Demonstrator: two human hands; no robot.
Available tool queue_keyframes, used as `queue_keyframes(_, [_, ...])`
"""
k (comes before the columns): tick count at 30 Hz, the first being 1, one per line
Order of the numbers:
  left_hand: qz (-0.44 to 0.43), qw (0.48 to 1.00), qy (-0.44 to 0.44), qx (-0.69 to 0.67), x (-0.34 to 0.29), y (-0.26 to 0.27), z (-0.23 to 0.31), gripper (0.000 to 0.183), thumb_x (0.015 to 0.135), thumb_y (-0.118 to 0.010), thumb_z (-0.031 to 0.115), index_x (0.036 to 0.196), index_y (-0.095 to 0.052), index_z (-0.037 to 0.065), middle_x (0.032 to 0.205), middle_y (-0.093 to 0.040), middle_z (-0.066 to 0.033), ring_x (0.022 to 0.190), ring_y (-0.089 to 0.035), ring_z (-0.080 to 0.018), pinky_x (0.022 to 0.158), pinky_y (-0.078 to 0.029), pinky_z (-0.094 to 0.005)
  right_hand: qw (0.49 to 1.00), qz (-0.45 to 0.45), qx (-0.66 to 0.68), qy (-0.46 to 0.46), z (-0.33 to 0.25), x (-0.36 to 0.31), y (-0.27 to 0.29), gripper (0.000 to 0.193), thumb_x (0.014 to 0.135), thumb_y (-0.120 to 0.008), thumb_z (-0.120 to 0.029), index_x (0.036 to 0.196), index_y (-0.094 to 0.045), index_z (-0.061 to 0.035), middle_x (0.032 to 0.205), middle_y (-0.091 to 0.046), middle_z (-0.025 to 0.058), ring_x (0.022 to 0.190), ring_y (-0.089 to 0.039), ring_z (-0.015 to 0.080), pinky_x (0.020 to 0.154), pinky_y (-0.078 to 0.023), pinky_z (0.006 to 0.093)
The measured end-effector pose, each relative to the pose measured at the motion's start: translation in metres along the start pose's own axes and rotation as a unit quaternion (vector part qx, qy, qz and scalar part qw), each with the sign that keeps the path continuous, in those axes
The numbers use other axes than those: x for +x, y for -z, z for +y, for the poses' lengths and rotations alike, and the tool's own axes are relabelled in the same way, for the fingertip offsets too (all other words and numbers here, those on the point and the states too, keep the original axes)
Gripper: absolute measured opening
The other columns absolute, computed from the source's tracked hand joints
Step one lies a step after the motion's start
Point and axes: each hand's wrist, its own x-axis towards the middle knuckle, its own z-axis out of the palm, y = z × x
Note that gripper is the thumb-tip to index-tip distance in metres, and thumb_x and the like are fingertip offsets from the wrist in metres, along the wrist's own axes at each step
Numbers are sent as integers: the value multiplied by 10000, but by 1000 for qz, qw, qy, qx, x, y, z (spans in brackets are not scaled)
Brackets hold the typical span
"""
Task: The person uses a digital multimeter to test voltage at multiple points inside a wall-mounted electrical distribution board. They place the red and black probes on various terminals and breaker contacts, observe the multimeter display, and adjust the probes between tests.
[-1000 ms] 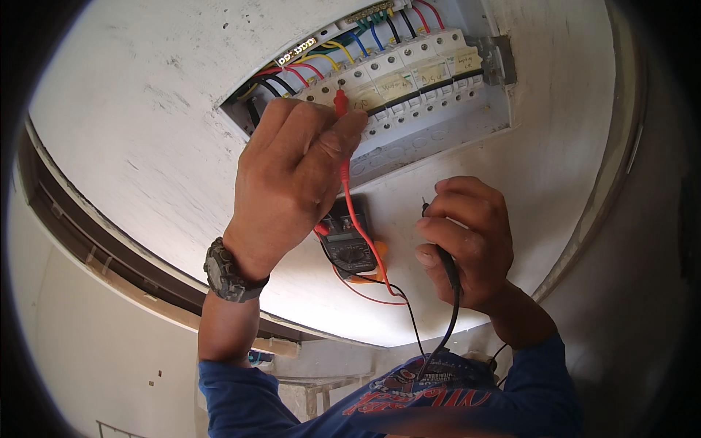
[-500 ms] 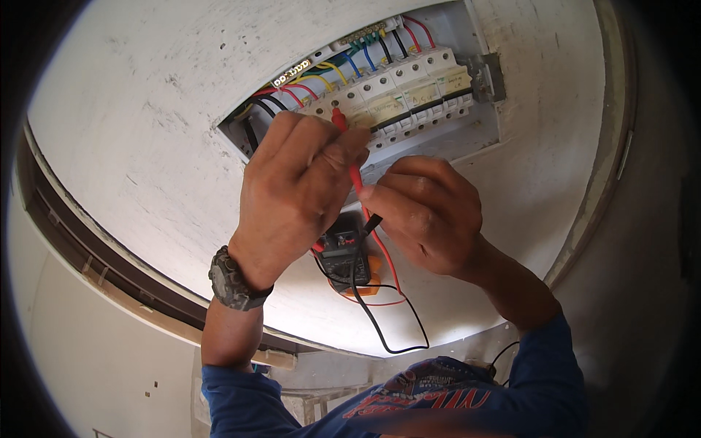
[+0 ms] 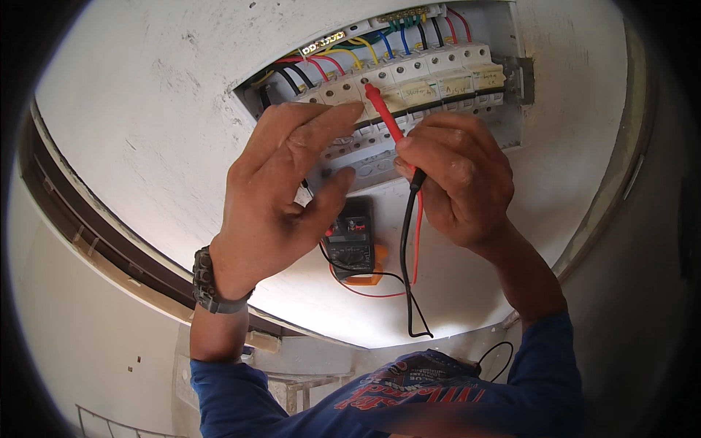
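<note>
1. Head view: the right hand [image 3: 464, 175] is holding the red probe [image 3: 382, 109] and black probe [image 3: 418, 179]; the red one is pointing at a breaker [image 3: 438, 69] screw [image 3: 365, 79], and could be slipping if the doubled grip is twisting.
2. On the left hand [image 3: 270, 193], fingers are standing wide, seemingly holding nothing, and could be jogging the red probe by straying.
3. A snagging red lead [image 3: 418, 248] could be tugging it.

Handwritten labels [image 3: 456, 86] on breakers [image 3: 419, 66], lettering [image 3: 442, 396] on shirt [image 3: 544, 358]

Blue tee [image 3: 387, 401] w/ red-wht print [image 3: 438, 396], blk L-wrist watch [image 3: 206, 283].
</note>
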Motion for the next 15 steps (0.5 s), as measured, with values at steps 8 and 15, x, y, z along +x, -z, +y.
queue_keyframes(8, [57,994,57,-80,-50,19,-14,315,837,-740,-126,1125,-698,-6,1168,-713,-165,1005,-699,-226,887,-580,-333,996,-80,36,-14,7,16,25,300,871,-751,51,1137,-627,-10,995,-708,145,914,-693,290,790,-565,383])
queue_keyframes(15, [105,994,-27,-2,-40,23,-16,246,820,-774,-90,1027,-720,32,1007,-765,-111,897,-725,-217,759,-590,-305,999,-40,33,-10,3,19,14,206,898,-713,1,1095,-676,-44,887,-734,57,828,-690,209,736,-555,351])
